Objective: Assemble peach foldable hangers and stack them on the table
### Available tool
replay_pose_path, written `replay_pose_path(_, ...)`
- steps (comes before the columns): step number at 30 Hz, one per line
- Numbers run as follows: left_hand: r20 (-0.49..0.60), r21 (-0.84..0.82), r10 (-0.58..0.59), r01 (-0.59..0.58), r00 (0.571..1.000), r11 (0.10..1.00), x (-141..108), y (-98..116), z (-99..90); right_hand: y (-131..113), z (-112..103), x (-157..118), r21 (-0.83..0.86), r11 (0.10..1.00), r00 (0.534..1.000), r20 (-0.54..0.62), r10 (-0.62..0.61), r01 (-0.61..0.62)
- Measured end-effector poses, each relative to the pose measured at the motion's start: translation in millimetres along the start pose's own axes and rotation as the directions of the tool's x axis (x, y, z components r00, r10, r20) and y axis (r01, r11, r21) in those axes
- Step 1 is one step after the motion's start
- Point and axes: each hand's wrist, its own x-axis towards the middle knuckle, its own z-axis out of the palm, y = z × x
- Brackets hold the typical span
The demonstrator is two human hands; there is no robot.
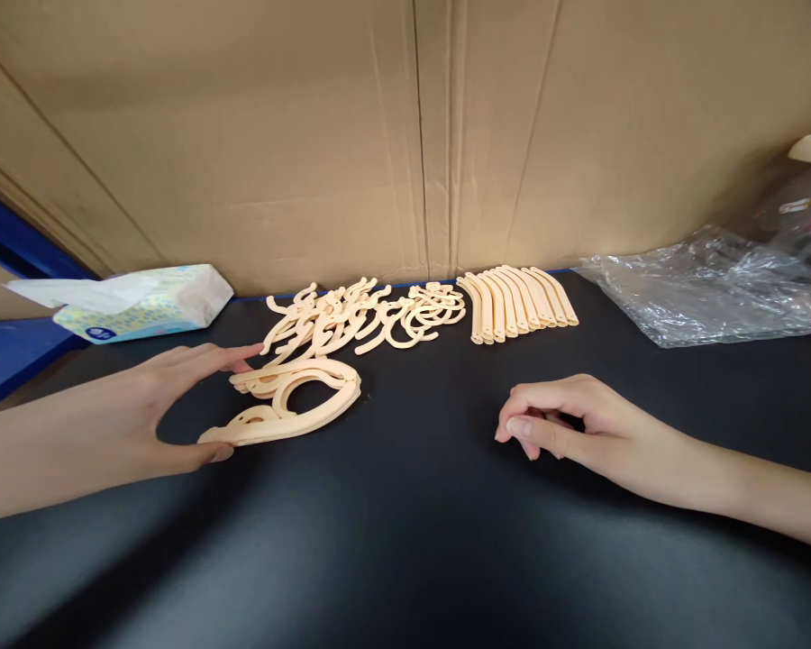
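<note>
My left hand (166,392) spans the left ends of a small stack of cream plastic folding hangers (324,424), folded up and lying flat on the black table. Its thumb touches the near end and its fingertips meet the far end. To the right, above the bare tabletop, my right hand (568,419) is loosely curled, thumb against the fingers, with nothing visible in it. Behind the stack lies a loose pile of curved cream hanger parts (338,315). A neat row of cream hanger arms (517,305) sits right of that pile.
A tissue pack (149,302) lies at the back left by a blue frame (20,356). Crumpled clear plastic bags (703,288) cover the back right corner. A tall cardboard wall (277,135) closes off the far edge of the black table (405,541).
</note>
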Motion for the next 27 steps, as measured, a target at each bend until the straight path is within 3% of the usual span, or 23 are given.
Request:
replay_pose_path(4, 0.08, -0.006, 0.08, -0.079, 0.994, 0.997, -0.5, -3.8, 2.3, -0.8, -0.2, 0.4, -0.003, 1.0, 1.0, -0.003, 0.0, 0.0)
replay_pose_path(12, 0.143, 0.037, -0.013, 0.008, 0.99, 0.999, -1.4, -9.6, 6.2, 0.6, -1.1, 0.3, 0.011, 1.0, 1.0, -0.001, -0.008, 0.008)
replay_pose_path(27, 0.128, 0.057, 0.02, -0.027, 0.992, 0.998, -1.0, -8.9, 8.0, 0.1, -1.3, -0.4, 0.014, 1.0, 1.0, 0.003, -0.012, 0.012)
